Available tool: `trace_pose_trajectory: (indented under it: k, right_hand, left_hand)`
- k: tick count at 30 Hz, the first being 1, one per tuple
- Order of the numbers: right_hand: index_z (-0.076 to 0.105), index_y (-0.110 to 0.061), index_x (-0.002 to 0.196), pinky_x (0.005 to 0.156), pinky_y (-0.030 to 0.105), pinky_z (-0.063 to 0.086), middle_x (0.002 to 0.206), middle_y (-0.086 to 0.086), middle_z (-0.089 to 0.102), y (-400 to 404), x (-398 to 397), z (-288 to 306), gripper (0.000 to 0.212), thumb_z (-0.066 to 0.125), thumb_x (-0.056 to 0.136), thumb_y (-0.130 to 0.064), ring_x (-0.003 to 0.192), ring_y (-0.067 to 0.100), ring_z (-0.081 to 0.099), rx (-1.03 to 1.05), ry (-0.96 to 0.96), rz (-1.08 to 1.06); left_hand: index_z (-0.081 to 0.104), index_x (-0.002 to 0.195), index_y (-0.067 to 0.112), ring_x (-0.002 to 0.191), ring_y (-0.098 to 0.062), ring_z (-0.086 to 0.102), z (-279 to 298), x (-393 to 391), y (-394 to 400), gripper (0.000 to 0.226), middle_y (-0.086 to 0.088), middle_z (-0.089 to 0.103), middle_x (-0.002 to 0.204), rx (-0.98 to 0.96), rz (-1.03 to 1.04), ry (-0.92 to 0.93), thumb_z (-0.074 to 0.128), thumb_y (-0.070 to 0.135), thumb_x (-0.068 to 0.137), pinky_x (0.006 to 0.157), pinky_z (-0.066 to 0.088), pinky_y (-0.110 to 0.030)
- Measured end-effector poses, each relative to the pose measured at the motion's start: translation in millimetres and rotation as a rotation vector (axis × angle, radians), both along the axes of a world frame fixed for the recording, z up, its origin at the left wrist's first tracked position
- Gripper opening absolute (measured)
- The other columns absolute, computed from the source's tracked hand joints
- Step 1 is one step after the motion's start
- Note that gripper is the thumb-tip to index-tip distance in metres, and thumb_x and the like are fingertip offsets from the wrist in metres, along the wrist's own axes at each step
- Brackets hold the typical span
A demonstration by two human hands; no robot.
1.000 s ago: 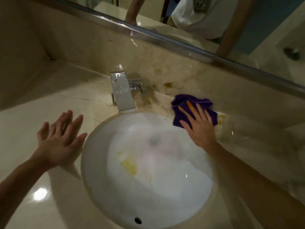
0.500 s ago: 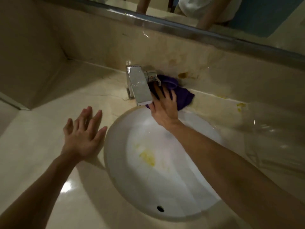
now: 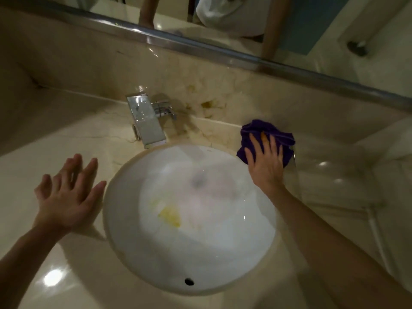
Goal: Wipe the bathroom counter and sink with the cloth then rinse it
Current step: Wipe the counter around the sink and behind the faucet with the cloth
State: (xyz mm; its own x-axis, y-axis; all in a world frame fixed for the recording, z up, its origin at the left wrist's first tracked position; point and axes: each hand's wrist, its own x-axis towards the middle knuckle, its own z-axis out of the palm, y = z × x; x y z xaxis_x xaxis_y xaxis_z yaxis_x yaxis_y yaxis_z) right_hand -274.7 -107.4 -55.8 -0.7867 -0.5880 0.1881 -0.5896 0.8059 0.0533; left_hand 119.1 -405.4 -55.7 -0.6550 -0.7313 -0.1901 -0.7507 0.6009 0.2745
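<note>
A purple cloth [image 3: 279, 136] lies bunched on the beige marble counter [image 3: 73, 139] behind the right rim of the round white sink [image 3: 200, 253]. My right hand [image 3: 266, 162] presses flat on the cloth, fingers spread, an orange-yellow smear on one finger. My left hand [image 3: 66, 195] hovers open over the counter left of the sink, holding nothing. A yellow stain [image 3: 170, 216] sits inside the basin. The drain area is blurred.
A chrome faucet [image 3: 146, 121] with a side handle [image 3: 163, 109] stands behind the sink. Yellow-brown stains [image 3: 208, 104] mark the backsplash right of it. A mirror with a metal frame [image 3: 223, 53] runs above. The overflow hole [image 3: 189, 281] is at the basin's near side.
My right hand has slid the cloth from beside the faucet rightward along the back counter. The left hand stays open by the sink. The view shifted.
</note>
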Motion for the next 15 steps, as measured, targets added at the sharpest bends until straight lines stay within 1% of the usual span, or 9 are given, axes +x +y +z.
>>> trace_pose_trajectory:
  k: [3, 6, 7, 8, 10, 11, 12, 13, 15]
  right_hand:
    - [0.054, -0.014, 0.151, 0.117, 0.058, 0.042, 0.153, 0.020, 0.054, -4, 29, -1, 0.060, 0.033, 0.107, -0.048, 0.144, 0.042, 0.047, -0.079, -0.002, -0.011]
    - [0.052, -0.015, 0.154, 0.117, 0.059, 0.041, 0.155, 0.020, 0.052, 11, 46, -4, 0.059, 0.034, 0.107, -0.047, 0.143, 0.043, 0.047, -0.072, -0.016, 0.047]
    - [0.052, -0.016, 0.154, 0.117, 0.061, 0.041, 0.153, 0.020, 0.053, 11, 38, -3, 0.059, 0.034, 0.107, -0.047, 0.141, 0.044, 0.049, -0.062, -0.003, 0.066]
    - [0.053, -0.016, 0.153, 0.115, 0.063, 0.042, 0.151, 0.022, 0.055, 7, 25, -1, 0.059, 0.032, 0.108, -0.048, 0.139, 0.045, 0.051, -0.056, 0.017, 0.062]
    - [0.058, -0.015, 0.147, 0.111, 0.067, 0.044, 0.144, 0.027, 0.060, -10, -6, -1, 0.062, 0.024, 0.111, -0.052, 0.134, 0.049, 0.055, -0.069, 0.049, 0.003]
    - [0.058, -0.015, 0.145, 0.110, 0.069, 0.043, 0.142, 0.029, 0.060, -18, -16, -3, 0.064, 0.020, 0.111, -0.054, 0.133, 0.050, 0.056, -0.083, 0.052, -0.032]
    - [0.057, -0.015, 0.143, 0.110, 0.070, 0.041, 0.142, 0.030, 0.059, -24, -21, -5, 0.064, 0.019, 0.110, -0.055, 0.134, 0.051, 0.055, -0.089, 0.048, -0.061]
    - [0.055, -0.016, 0.143, 0.112, 0.069, 0.039, 0.143, 0.029, 0.057, -26, -20, -8, 0.064, 0.019, 0.109, -0.056, 0.136, 0.051, 0.052, -0.081, 0.049, -0.071]
    - [0.054, -0.018, 0.148, 0.117, 0.067, 0.034, 0.149, 0.028, 0.053, -23, -15, -14, 0.070, 0.017, 0.107, -0.061, 0.142, 0.049, 0.047, -0.076, 0.077, -0.036]
  left_hand:
    - [0.000, 0.152, 0.056, 0.153, -0.021, 0.008, -2, 1, -2, 0.065, 0.001, 0.004, 0.168, -0.006, 0.009, 0.005, 0.012, 0.074, 0.090, 0.118, 0.001, -0.044]
    - [-0.001, 0.152, 0.056, 0.154, -0.023, 0.009, -7, 2, -4, 0.065, 0.002, 0.005, 0.168, 0.005, -0.007, 0.012, 0.010, 0.073, 0.090, 0.117, 0.008, -0.053]
    - [0.002, 0.153, 0.053, 0.154, -0.024, 0.007, -10, 3, -5, 0.066, 0.001, 0.004, 0.168, 0.005, -0.028, -0.007, 0.009, 0.073, 0.090, 0.117, 0.009, -0.056]
    - [0.010, 0.155, 0.049, 0.154, -0.025, 0.006, -11, 5, -8, 0.069, 0.000, 0.005, 0.169, -0.003, -0.056, -0.040, 0.009, 0.073, 0.091, 0.117, 0.010, -0.058]
    - [0.023, 0.157, 0.034, 0.154, -0.030, 0.007, -15, 10, -14, 0.076, -0.004, 0.009, 0.168, -0.006, -0.106, -0.119, 0.014, 0.071, 0.092, 0.118, 0.011, -0.060]
    - [0.024, 0.157, 0.031, 0.154, -0.031, 0.006, -17, 12, -16, 0.078, -0.005, 0.009, 0.168, -0.017, -0.134, -0.147, 0.016, 0.072, 0.091, 0.118, 0.011, -0.060]
    - [0.023, 0.157, 0.033, 0.154, -0.029, 0.004, -18, 12, -17, 0.080, -0.004, 0.006, 0.168, -0.033, -0.168, -0.152, 0.016, 0.073, 0.089, 0.117, 0.009, -0.060]
    - [0.019, 0.157, 0.040, 0.154, -0.026, 0.002, -16, 10, -15, 0.078, -0.001, 0.003, 0.168, -0.028, -0.165, -0.131, 0.015, 0.074, 0.087, 0.116, 0.009, -0.059]
    - [0.006, 0.153, 0.054, 0.153, -0.020, 0.008, -10, 4, -8, 0.066, 0.010, 0.001, 0.166, -0.016, -0.041, -0.016, 0.014, 0.073, 0.090, 0.117, 0.008, -0.055]
